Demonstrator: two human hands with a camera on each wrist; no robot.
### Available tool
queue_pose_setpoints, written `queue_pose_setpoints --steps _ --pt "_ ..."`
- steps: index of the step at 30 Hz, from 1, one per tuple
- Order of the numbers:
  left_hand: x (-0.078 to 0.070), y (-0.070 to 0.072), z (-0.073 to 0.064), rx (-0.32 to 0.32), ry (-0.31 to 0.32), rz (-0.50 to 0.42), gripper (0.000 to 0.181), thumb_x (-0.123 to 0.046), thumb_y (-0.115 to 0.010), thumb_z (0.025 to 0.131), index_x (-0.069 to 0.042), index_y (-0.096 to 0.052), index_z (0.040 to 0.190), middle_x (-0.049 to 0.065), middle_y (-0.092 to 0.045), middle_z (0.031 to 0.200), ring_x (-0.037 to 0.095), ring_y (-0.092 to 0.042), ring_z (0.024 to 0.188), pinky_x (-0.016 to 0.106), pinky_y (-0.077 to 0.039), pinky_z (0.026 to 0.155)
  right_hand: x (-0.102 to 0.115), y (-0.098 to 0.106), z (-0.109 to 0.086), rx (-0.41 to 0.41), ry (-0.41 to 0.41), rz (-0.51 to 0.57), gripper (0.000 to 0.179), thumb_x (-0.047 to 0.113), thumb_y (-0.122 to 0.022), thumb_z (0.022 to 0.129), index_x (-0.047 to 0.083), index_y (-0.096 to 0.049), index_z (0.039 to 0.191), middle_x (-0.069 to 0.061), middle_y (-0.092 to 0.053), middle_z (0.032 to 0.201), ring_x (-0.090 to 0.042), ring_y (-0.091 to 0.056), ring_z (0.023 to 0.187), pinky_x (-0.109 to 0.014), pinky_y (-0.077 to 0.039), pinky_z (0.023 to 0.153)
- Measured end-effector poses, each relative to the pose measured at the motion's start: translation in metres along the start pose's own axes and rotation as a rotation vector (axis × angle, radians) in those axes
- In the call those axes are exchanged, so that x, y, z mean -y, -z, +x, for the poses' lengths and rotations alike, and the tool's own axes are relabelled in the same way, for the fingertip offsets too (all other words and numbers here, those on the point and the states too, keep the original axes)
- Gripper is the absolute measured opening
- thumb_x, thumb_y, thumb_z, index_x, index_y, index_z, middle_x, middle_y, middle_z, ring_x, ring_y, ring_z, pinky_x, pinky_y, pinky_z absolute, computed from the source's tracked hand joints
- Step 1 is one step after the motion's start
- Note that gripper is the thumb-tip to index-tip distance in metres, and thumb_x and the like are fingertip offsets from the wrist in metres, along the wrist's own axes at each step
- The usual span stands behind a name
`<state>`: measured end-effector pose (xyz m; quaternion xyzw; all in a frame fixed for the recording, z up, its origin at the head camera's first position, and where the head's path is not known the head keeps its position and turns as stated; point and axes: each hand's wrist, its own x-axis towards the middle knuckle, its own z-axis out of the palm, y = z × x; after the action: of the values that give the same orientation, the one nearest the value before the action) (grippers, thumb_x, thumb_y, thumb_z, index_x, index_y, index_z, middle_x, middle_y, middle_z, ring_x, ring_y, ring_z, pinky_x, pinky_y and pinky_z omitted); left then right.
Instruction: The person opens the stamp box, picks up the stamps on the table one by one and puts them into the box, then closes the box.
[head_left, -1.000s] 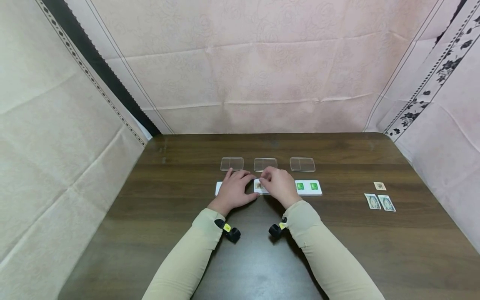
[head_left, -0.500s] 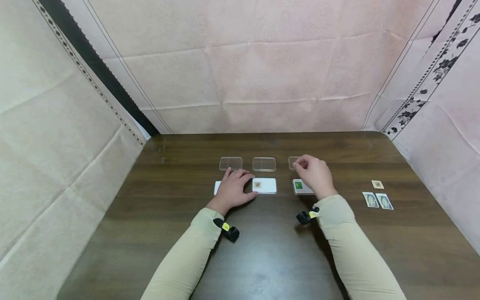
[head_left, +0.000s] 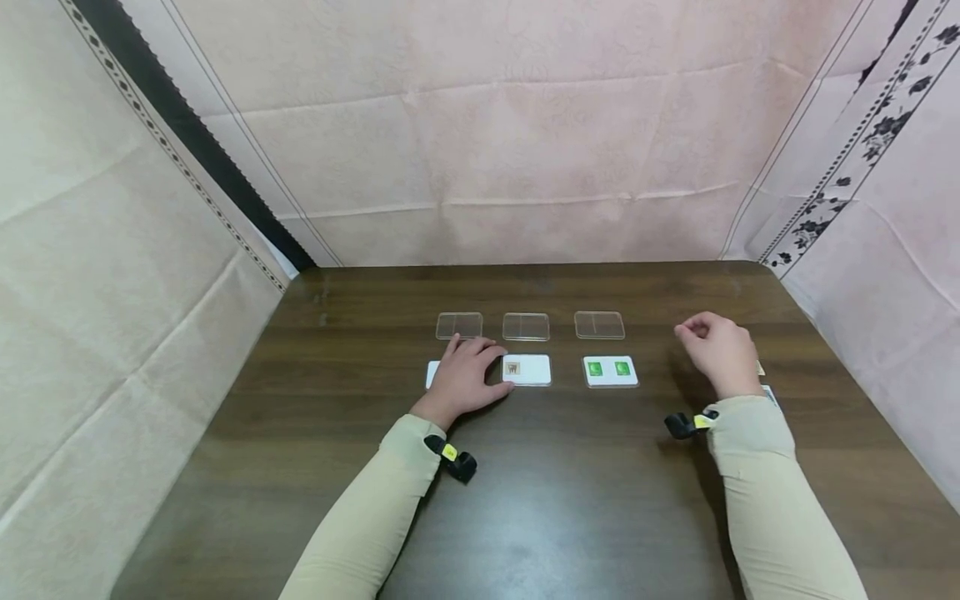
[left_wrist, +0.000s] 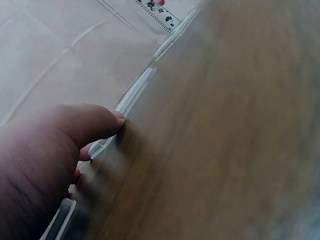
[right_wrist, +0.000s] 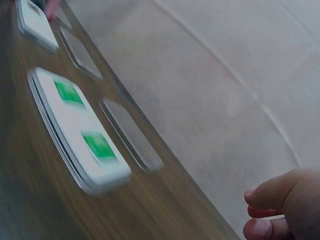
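The left hand spreads over the left white case, hiding most of it, with thumb and index finger at the left end of the middle white case, which bears one small brown picture. The right white case carries two green squares. Behind them on the desk lie three clear covers in a row. The right hand, fingers bent, partly hides pale paper pieces near the right edge.
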<state>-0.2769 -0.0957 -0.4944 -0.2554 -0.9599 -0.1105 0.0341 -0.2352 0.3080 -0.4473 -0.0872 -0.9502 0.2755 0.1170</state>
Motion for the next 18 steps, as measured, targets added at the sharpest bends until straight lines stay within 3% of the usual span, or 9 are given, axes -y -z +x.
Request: queue_pose_setpoints --steps 9,16,18 --pt "0.000 0.000 0.000 0.019 0.006 0.005 0.065 -0.063 -0.064 0.088 -0.024 -0.060 0.140 0.001 -0.053 0.144 0.022 -0.045 0.137 0.052 -0.014 0.123 -0.055 0.034 -0.006 0.071 -0.069 -0.074 0.044 0.041 -0.053 0.102 0.001 -0.065 0.115 -0.026 -0.069 0.107 -0.047 -0.061 0.100 -0.057 -0.045 0.075" --pt "0.000 0.001 0.000 0.018 0.010 0.008 0.065 -0.063 -0.064 0.088 -0.025 -0.060 0.140 0.001 -0.053 0.144 0.021 -0.045 0.138 0.052 -0.014 0.123 -0.092 0.049 -0.009 0.161 -0.002 -0.075 0.035 0.021 -0.053 0.102 -0.006 -0.061 0.123 -0.034 -0.062 0.118 -0.052 -0.057 0.106 -0.062 -0.044 0.083" --pt "0.000 0.001 0.000 0.013 0.008 0.005 0.065 -0.064 -0.064 0.088 -0.024 -0.060 0.140 0.001 -0.054 0.144 0.021 -0.045 0.137 0.052 -0.014 0.123 -0.098 0.050 -0.009 0.187 0.026 -0.081 0.035 0.019 -0.054 0.102 -0.007 -0.060 0.124 -0.033 -0.063 0.114 -0.049 -0.059 0.101 -0.059 -0.046 0.080"
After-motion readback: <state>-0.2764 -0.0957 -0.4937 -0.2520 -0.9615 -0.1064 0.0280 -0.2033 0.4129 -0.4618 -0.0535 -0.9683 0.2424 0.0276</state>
